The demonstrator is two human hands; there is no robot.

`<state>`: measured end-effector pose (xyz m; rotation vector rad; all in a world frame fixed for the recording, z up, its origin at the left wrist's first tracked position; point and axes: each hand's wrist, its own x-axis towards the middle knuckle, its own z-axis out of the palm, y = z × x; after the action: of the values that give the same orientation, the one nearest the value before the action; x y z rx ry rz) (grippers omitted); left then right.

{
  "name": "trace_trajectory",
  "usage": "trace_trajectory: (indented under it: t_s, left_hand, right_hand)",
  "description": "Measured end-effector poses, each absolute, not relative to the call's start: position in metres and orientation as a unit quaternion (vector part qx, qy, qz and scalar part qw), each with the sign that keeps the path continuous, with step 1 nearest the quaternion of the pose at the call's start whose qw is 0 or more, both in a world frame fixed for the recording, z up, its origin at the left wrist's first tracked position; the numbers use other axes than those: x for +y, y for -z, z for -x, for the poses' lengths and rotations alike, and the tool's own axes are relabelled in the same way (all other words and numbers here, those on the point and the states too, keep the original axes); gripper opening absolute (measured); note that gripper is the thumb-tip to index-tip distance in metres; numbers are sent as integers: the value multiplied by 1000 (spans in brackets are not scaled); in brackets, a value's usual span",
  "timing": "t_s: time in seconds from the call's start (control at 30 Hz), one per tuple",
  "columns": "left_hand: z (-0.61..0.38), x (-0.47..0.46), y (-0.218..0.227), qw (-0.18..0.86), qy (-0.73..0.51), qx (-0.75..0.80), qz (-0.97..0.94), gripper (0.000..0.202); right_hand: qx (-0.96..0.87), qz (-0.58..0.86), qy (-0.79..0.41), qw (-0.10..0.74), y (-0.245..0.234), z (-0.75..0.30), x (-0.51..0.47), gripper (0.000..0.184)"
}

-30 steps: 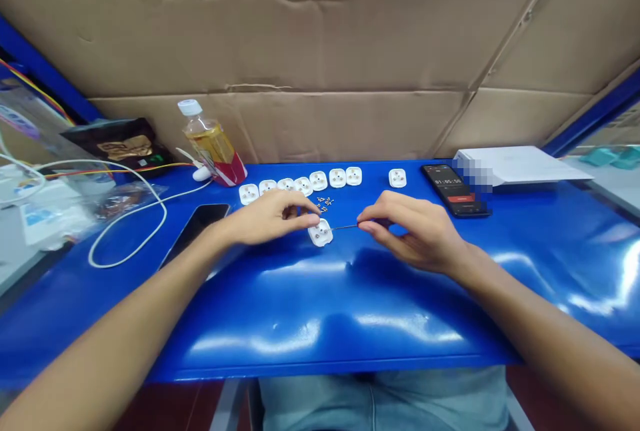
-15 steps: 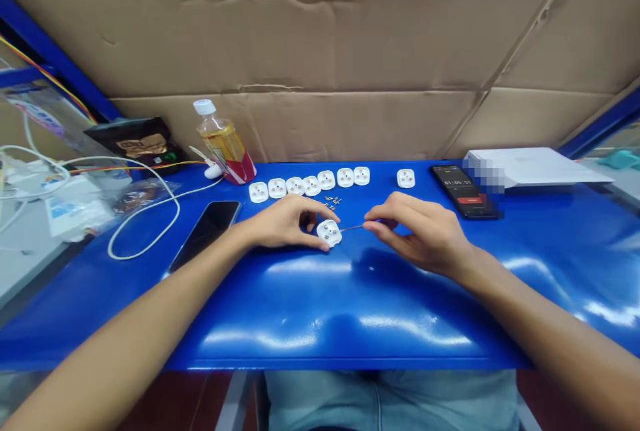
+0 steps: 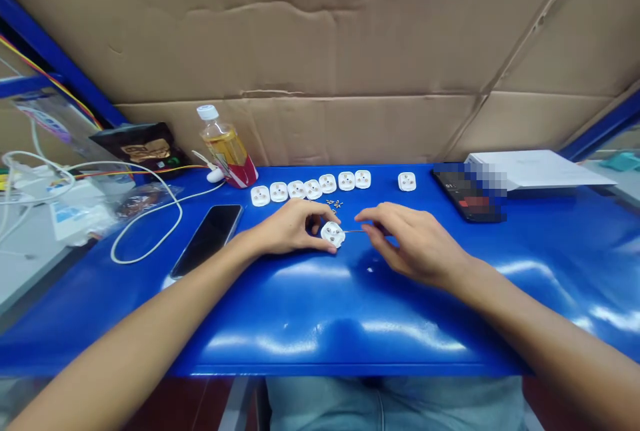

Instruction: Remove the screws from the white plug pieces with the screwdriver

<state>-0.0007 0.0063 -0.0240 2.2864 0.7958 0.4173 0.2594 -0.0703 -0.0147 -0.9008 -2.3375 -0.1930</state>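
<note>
My left hand pinches a small white plastic housing between thumb and fingers, just above or on the blue tabletop. Round metal parts show in the housing's face. From the right, the thin metal shaft of what looks like a screwdriver reaches the housing's side edge. Its handle is hidden inside my right hand, whose thumb and fingers are closed around it. Beyond the housing lies a little pile of small brass-coloured screws, partly covered by my left fingers.
Several similar white housings stand in a row behind, and another housing sits apart to the right. A dark phone, a drink bottle and a white cable occupy the left. Another phone and a white box lie right.
My right hand has shifted slightly down, and the screwdriver shaft now lies flatter against the housing's side. The left hand keeps its hold. The whole view has moved slightly.
</note>
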Motion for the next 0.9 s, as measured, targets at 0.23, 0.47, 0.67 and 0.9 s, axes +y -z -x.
trace_trajectory:
  t_s: [0.23,0.47,0.67,0.9]
  left_hand:
    - [2,7,23,331,-164,303,-879,47]
    - [0,5,23,341,-164,327,-866,49]
    - [0,5,23,344,-168,319,-867,47]
    - [1,5,22,336,-164,298,-878,47]
  right_hand:
    - [-905,314,88,273,5,-260,-71,20]
    - [-887,360,129,260,11,-261,-72,24]
    - [-918,298,116,236,3,-260,-72,22]
    - [-905,295,167,257,4,-263,-70,21]
